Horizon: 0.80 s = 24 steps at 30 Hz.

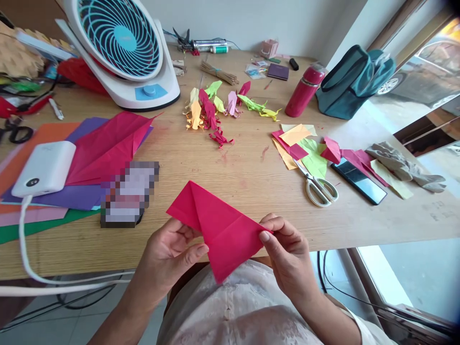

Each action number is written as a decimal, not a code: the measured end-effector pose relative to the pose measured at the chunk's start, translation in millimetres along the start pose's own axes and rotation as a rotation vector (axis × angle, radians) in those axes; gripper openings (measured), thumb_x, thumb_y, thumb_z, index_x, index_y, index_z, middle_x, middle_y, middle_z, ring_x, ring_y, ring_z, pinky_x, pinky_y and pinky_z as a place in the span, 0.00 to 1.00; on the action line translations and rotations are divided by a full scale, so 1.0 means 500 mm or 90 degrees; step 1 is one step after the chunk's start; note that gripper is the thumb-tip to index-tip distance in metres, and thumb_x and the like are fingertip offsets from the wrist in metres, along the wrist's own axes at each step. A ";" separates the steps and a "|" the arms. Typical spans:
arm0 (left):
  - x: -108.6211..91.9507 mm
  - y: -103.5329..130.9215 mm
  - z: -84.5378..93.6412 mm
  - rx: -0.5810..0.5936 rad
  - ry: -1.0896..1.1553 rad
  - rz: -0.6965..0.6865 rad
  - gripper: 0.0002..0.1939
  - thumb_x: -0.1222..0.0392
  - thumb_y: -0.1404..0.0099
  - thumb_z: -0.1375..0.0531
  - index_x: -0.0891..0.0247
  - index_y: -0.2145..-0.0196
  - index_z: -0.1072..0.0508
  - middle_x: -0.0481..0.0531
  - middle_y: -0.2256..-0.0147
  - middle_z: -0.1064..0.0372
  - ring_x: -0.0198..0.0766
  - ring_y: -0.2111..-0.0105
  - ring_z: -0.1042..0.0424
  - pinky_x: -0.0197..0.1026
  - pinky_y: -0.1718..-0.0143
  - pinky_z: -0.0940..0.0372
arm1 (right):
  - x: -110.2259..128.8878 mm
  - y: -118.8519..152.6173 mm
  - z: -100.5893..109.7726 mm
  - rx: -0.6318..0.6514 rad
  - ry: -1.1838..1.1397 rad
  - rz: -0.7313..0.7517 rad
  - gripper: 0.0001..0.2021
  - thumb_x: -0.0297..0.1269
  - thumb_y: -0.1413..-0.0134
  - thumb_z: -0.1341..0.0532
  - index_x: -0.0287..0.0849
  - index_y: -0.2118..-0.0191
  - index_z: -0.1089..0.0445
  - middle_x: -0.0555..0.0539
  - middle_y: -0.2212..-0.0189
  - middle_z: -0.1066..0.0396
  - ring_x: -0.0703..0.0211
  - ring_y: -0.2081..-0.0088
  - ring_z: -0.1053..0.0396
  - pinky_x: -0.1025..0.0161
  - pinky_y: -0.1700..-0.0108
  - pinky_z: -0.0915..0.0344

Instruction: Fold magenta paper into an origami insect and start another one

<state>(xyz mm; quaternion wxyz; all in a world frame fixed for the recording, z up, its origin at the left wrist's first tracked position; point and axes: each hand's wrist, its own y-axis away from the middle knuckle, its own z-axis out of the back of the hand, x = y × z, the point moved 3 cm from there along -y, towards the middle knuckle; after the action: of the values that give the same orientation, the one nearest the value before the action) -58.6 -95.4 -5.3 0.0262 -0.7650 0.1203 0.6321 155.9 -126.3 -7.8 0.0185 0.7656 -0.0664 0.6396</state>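
A folded sheet of red paper is held up between my two hands, over the table's front edge. My left hand supports its left part from below, with the thumb at the lower fold and the other fingers partly hidden behind the paper. At the right corner, my right hand pinches the paper between thumb and fingers. Creases cross the paper, and one flap lies folded at the upper left. Its lowest point hangs down in front of the light shirt.
Small folded paper figures stand mid-table. Scissors, paper scraps and a phone lie right. Left are coloured sheets, a power bank and a blurred phone. Behind stand a fan, red bottle and teal bag.
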 end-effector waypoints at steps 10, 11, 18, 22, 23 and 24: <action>0.015 -0.013 0.000 -0.053 -0.006 0.064 0.13 0.57 0.43 0.29 0.58 0.59 0.21 0.47 0.68 0.21 0.35 0.65 0.22 0.33 0.62 0.28 | 0.017 -0.025 0.068 0.000 0.213 0.134 0.08 0.38 0.34 0.42 0.46 0.53 0.28 0.46 0.64 0.27 0.59 0.65 0.28 0.61 0.62 0.30; 0.014 -0.018 0.006 -0.069 0.002 0.060 0.14 0.57 0.43 0.29 0.57 0.59 0.21 0.47 0.68 0.21 0.34 0.65 0.23 0.32 0.61 0.28 | 0.023 -0.038 0.102 -0.030 0.303 0.182 0.09 0.37 0.35 0.41 0.46 0.52 0.28 0.46 0.62 0.27 0.57 0.63 0.27 0.59 0.60 0.29; 0.015 -0.060 0.005 -0.106 0.100 0.083 0.15 0.57 0.46 0.27 0.60 0.60 0.20 0.49 0.65 0.20 0.37 0.64 0.23 0.36 0.59 0.29 | 0.007 -0.132 0.353 -0.226 0.869 0.152 0.17 0.44 0.40 0.41 0.42 0.50 0.27 0.38 0.56 0.28 0.48 0.61 0.28 0.50 0.56 0.32; 0.017 -0.082 0.001 -0.107 0.135 0.097 0.15 0.58 0.44 0.28 0.62 0.59 0.21 0.51 0.62 0.20 0.38 0.63 0.22 0.36 0.61 0.29 | -0.011 -0.156 0.388 -0.186 0.953 0.120 0.17 0.45 0.40 0.43 0.43 0.51 0.27 0.39 0.59 0.28 0.45 0.58 0.29 0.51 0.57 0.34; 0.017 -0.087 0.001 -0.104 0.150 0.098 0.15 0.58 0.44 0.28 0.62 0.58 0.21 0.52 0.60 0.20 0.40 0.61 0.22 0.37 0.59 0.28 | -0.012 -0.161 0.389 -0.184 0.964 0.113 0.17 0.46 0.40 0.43 0.43 0.51 0.27 0.39 0.60 0.29 0.45 0.58 0.30 0.51 0.57 0.34; 0.016 -0.093 0.001 -0.100 0.167 0.098 0.16 0.59 0.44 0.29 0.63 0.57 0.21 0.53 0.59 0.20 0.42 0.58 0.21 0.39 0.57 0.28 | -0.013 -0.166 0.391 -0.182 0.974 0.105 0.18 0.47 0.40 0.43 0.42 0.52 0.27 0.39 0.61 0.29 0.44 0.58 0.30 0.51 0.58 0.34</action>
<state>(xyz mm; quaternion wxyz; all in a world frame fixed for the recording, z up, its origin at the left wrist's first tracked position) -47.5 -51.5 -18.3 -0.0980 -0.8294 0.1311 0.5341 356.0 -65.9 -45.0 0.1101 0.0948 -0.1734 0.9741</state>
